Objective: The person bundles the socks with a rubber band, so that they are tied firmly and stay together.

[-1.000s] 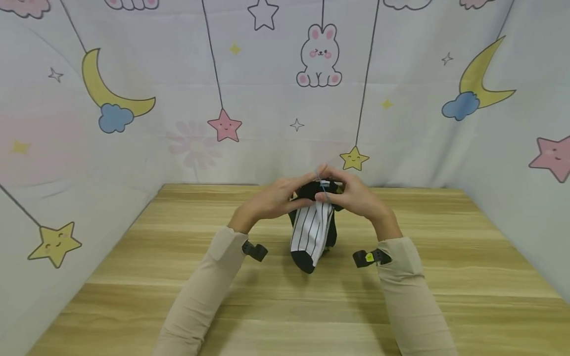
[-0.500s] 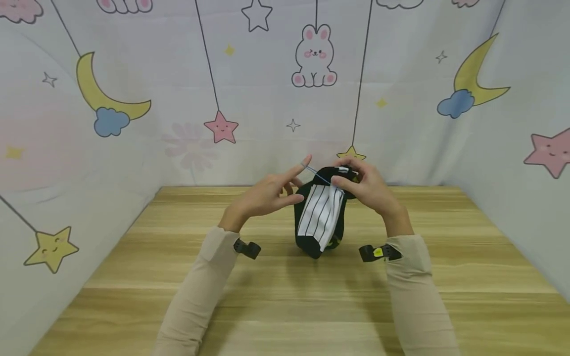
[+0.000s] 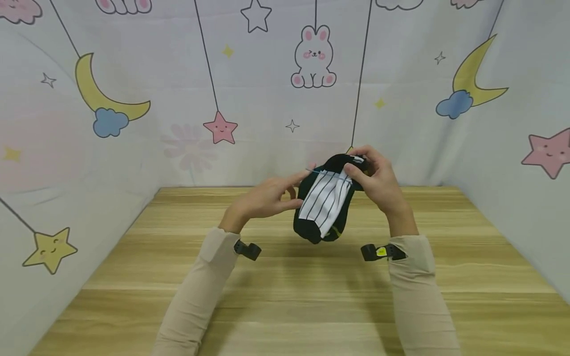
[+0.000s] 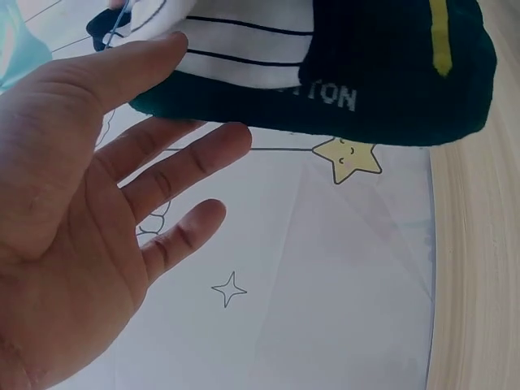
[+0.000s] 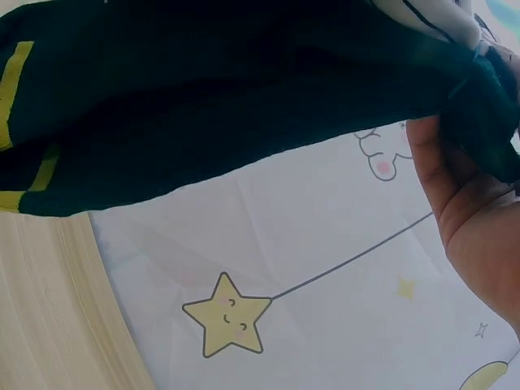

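Observation:
A folded sock bundle (image 3: 322, 202), black with a white pin-striped panel, hangs in the air above the wooden table (image 3: 285, 301). My right hand (image 3: 378, 183) grips its upper end, fingers curled round the black cuff. My left hand (image 3: 262, 200) lies against the bundle's left side with straight fingers. A thin blue rubber band (image 3: 316, 171) runs from its raised fingertip across the top of the bundle. In the left wrist view the palm (image 4: 73, 203) is spread, one fingertip under the sock (image 4: 390, 73). In the right wrist view the fingers (image 5: 471, 219) clutch the dark sock (image 5: 203, 106).
Fabric walls printed with stars, moons and a rabbit (image 3: 313, 57) enclose the table at the back and both sides. Small black camera mounts sit at the left wrist (image 3: 247, 248) and the right wrist (image 3: 378, 252). Beige sleeves (image 3: 196, 296) cover both forearms.
Both hands have raised the sock bundle and carried it slightly right. The left fingers, which had pulled the blue band out to the left, now lie close against the bundle.

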A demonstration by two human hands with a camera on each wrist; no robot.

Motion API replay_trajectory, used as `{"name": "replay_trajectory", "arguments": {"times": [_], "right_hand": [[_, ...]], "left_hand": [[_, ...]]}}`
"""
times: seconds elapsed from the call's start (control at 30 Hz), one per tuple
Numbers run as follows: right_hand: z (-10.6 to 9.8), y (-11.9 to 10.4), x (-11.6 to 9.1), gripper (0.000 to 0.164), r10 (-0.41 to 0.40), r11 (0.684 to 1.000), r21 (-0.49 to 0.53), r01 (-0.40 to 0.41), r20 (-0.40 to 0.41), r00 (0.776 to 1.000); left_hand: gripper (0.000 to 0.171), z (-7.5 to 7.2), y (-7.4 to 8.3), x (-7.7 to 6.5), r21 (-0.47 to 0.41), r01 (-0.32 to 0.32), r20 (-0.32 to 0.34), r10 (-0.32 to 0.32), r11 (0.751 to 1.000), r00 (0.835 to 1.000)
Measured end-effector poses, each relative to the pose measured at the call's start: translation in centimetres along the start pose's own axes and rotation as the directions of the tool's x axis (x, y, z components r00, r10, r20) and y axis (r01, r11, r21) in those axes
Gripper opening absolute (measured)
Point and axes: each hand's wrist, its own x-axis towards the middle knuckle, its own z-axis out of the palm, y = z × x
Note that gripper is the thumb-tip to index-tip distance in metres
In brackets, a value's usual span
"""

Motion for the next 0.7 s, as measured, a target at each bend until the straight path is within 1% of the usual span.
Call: {"name": "replay_trajectory", "arguments": {"times": [0.13,0.27,0.33,0.4,0.47,0.53,0.63,0.7], "right_hand": [[0.3,-0.1,0.1,0.017,0.001,1.000,-0.017,-0.001,0.007,1.000],[0.3,-0.2,0.0,0.017,0.013,1.000,-0.022,-0.013,0.012,1.000],[0.4,-0.3,0.0,0.017,0.025,0.998,-0.052,-0.024,0.015,1.000],[0.5,-0.5,0.0,0.019,0.042,0.994,-0.103,-0.038,0.030,0.999],[0.7,-0.6,0.0,0.022,0.060,0.986,-0.161,-0.051,0.056,0.997],[1.0,-0.7,0.1,0.022,0.080,0.978,-0.202,-0.058,0.100,0.992],[1.5,-0.9,0.2,0.023,0.105,0.976,-0.206,-0.069,0.169,0.980],[1.9,-1.0,0.3,0.022,0.112,0.978,-0.197,-0.071,0.206,0.972]], "left_hand": [[0.066,-0.1,0.0,-0.2,-0.025,-0.025,-0.017,0.025,0.999,1.000],[0.056,-0.4,0.0,-0.2,-0.060,-0.049,-0.043,0.047,0.997,0.998],[0.050,-0.4,0.0,-0.3,-0.068,-0.049,-0.055,0.045,0.997,0.997],[0.044,-0.5,0.0,-0.3,-0.075,-0.050,-0.068,0.045,0.996,0.997],[0.038,-0.6,0.0,-0.2,-0.087,-0.056,-0.087,0.048,0.995,0.995],[0.034,-0.6,0.2,-0.2,-0.109,-0.071,-0.115,0.058,0.991,0.992],[0.032,-0.7,0.3,-0.2,-0.143,-0.110,-0.156,0.087,0.984,0.984],[0.031,-0.8,0.4,-0.3,-0.154,-0.135,-0.172,0.108,0.979,0.979]]}}
